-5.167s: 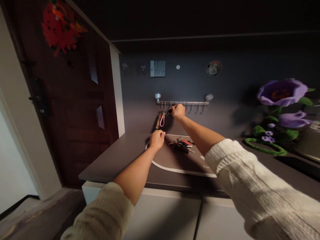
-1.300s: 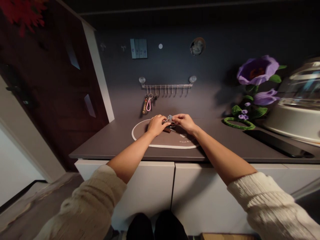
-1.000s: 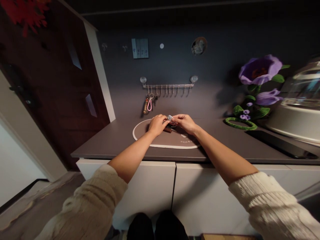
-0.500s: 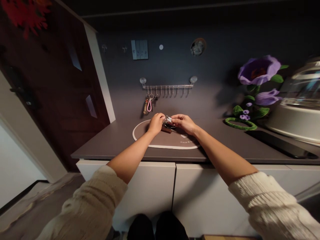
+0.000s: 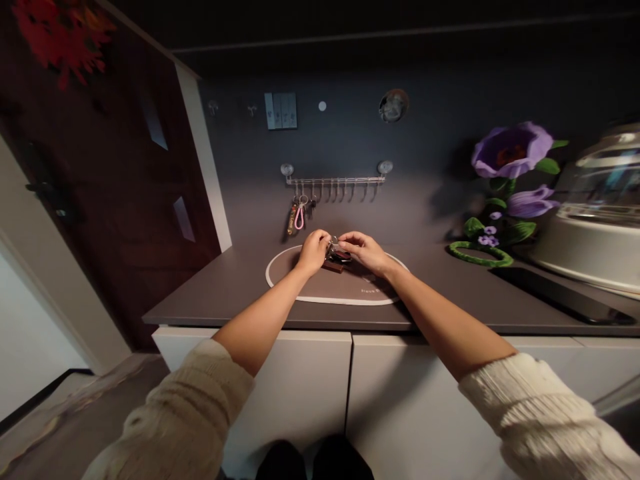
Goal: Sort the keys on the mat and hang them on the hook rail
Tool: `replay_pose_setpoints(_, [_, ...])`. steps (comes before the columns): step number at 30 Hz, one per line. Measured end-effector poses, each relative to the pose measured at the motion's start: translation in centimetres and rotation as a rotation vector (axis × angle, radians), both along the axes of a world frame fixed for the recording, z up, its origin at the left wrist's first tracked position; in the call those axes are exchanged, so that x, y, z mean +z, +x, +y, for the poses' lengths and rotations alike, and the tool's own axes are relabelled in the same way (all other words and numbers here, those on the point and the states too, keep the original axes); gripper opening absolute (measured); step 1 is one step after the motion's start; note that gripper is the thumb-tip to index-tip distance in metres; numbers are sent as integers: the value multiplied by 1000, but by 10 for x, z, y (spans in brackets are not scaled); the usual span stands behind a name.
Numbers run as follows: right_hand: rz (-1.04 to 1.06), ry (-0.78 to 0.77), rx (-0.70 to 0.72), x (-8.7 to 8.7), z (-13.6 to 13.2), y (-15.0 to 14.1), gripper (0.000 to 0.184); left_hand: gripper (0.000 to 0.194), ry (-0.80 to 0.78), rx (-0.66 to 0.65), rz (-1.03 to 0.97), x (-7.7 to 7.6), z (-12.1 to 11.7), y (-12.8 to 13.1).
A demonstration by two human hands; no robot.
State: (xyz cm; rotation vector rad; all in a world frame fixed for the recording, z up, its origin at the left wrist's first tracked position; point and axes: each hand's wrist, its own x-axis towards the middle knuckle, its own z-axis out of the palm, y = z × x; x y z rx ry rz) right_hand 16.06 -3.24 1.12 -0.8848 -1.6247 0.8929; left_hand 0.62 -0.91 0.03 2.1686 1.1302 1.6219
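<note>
A bunch of keys (image 5: 337, 254) with a brown fob (image 5: 333, 267) is between my two hands, just above the brown mat with a pale border (image 5: 320, 285). My left hand (image 5: 313, 252) is closed on the near left side of the keys, thumb and fingers pinched. From the right, my right hand (image 5: 367, 253) pinches the metal ring at the top of the bunch. The fingers partly hide the keys. On the wall behind, a clear hook rail (image 5: 340, 181) carries a pink loop keychain (image 5: 299, 217), a patterned strap (image 5: 291, 219) and a small dark key (image 5: 313, 205) at its left end.
Purple artificial flowers (image 5: 513, 153) stand at the right, their green ring base (image 5: 480, 255) on the counter. Beside them are a black flat slab (image 5: 555, 293) and a white appliance with a clear dome (image 5: 590, 247). A dark red door (image 5: 115, 200) is at the left.
Several seconds ago my right hand was up at the hook rail while keys lay on the mat. Since then both hands came together on the bunch; the pale tag in my right fingers is no longer visible.
</note>
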Motion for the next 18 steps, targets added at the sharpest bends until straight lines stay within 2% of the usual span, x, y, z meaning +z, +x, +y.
replay_pose_setpoints(6, [-87, 101, -14, 3, 0, -3, 29, 13, 61, -13, 51, -2, 2, 0])
replay_pose_setpoints(18, [-286, 280, -211, 4, 9, -9, 28, 15, 72, 26, 34, -2, 2, 0])
